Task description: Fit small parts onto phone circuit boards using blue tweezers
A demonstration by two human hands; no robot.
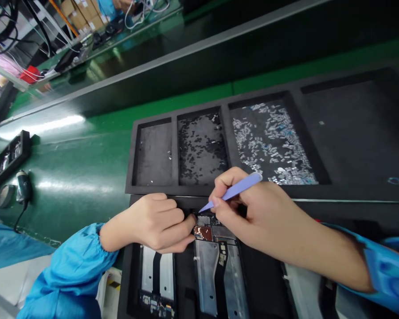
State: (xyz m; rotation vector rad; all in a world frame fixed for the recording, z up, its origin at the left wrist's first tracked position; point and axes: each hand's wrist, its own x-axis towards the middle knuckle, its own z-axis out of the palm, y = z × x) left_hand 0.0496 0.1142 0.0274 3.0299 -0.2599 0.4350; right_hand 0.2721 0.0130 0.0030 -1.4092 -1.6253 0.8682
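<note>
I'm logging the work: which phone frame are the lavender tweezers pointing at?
The middle phone frame, with the copper-coloured patch: the lavender tweezers point at its far end; the left frame and right frame lie to either side.

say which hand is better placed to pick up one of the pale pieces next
Right, probably: the right hand holds the purple tweezers and is nearer the pale pieces, while the left hand is farther off, by the opened device.

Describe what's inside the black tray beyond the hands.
Small dark pieces, many shiny pieces, a few loose bits; what the right hand covers cannot be seen.
</note>
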